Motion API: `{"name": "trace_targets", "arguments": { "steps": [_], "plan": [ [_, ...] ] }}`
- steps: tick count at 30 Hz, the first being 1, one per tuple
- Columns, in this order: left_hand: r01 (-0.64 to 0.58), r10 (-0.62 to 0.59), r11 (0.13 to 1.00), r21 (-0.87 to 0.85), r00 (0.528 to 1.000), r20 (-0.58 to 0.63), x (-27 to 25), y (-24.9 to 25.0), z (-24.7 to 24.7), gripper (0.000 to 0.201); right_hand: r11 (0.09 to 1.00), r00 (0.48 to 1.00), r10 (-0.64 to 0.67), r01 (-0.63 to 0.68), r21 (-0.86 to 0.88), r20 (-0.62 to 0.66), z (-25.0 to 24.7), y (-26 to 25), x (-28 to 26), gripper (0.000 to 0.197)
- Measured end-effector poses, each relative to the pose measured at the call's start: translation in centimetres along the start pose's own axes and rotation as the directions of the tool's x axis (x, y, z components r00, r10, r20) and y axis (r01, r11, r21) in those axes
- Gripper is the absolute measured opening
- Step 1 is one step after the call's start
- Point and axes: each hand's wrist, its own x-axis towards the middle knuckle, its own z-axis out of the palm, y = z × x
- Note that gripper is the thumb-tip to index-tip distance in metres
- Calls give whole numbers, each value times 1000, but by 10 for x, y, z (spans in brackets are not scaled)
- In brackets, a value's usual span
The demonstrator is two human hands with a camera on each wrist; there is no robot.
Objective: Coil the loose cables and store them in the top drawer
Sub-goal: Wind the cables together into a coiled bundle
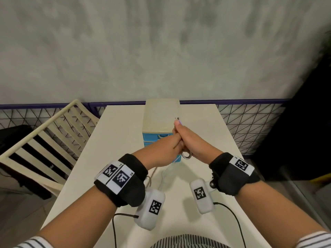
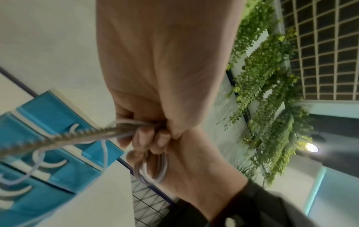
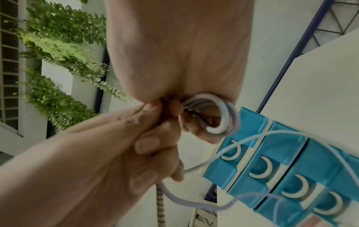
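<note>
A cream drawer unit [image 1: 161,113] with blue drawer fronts [image 3: 291,169] stands at the table's far end, all drawers shut. In front of it my right hand [image 1: 189,138] grips a small coil of white and grey cables [image 1: 187,155]; its loops [image 3: 219,116] stick out below the fist and a plug end [image 1: 177,119] pokes out above the thumb. My left hand [image 1: 172,145] presses against the right, fingers curled round the loose strands. A braided cable [image 2: 58,138] and thin white cables [image 3: 194,201] trail from that grip down to the table [image 1: 125,122].
A cream slatted chair [image 1: 44,140] stands left of the white table. A wire mesh fence [image 1: 250,126] with a purple rail runs behind it, below a grey wall. Black camera leads [image 1: 232,217] hang near my body. Loose cable lengths [image 1: 164,174] lie between my wrists.
</note>
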Motion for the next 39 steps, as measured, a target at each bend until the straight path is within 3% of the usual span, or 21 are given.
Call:
{"name": "trace_targets", "arguments": {
  "steps": [3, 6, 9, 12, 15, 18, 20, 22, 25, 29, 31, 35, 39],
  "plan": [
    [4, 0, 993, -117, 999, 36, -2, 3, 5, 29, 995, 984, -99, 98, -18, -148, 2, -2, 6, 44],
    [-10, 26, 985, -175, 996, 89, -4, 0, 8, 29, 969, 967, -126, 168, 183, -220, 5, -3, 8, 41],
    [2, 15, 981, -194, 996, 88, -5, -2, 9, 37, 853, 971, -102, 197, 483, -217, 7, -3, 7, 41],
    [6, 9, 979, -204, 997, 71, -6, -7, 8, 42, 720, 977, -23, 163, 674, -212, 5, -6, 8, 41],
    [13, 19, 976, -218, 990, 142, -13, -15, 13, 40, 588, 974, 11, 177, 789, -226, -7, -9, 14, 40],
    [25, 12, 967, -252, 989, 145, -20, -28, 16, 36, 539, 983, -7, 156, 828, -181, -25, -12, 17, 40],
    [30, -25, 972, -232, 999, 28, -19, -39, 10, 34, 597, 992, -3, 100, 796, -123, -33, -13, 15, 38],
    [-4, -11, 995, -104, 989, -145, -17, -44, 1, 29, 735, 996, 7, 52, 676, -84, -34, -14, 11, 34],
    [-119, 151, 986, 117, 939, -310, -14, -36, -11, 14, 861, 999, 3, 21, 508, -46, -26, -12, 8, 27],
    [-182, 294, 928, 325, 894, -338, -8, -29, -16, 11, 930, 1000, 3, 3, 367, -14, -15, -9, 4, 33],
    [-168, 270, 943, 287, 890, -367, -6, -26, -14, 13, 948, 1000, 14, -20, 317, 23, -12, -6, 2, 34],
    [-66, 113, 989, 131, 913, -392, -7, -19, -12, 49, 936, 979, 92, -148, 321, 182, -6, 0, -1, 31],
    [-116, 199, 972, 204, 868, -455, -12, -15, -14, 66, 919, 933, 140, -247, 307, 331, -3, -4, -9, 38]
  ]
}}
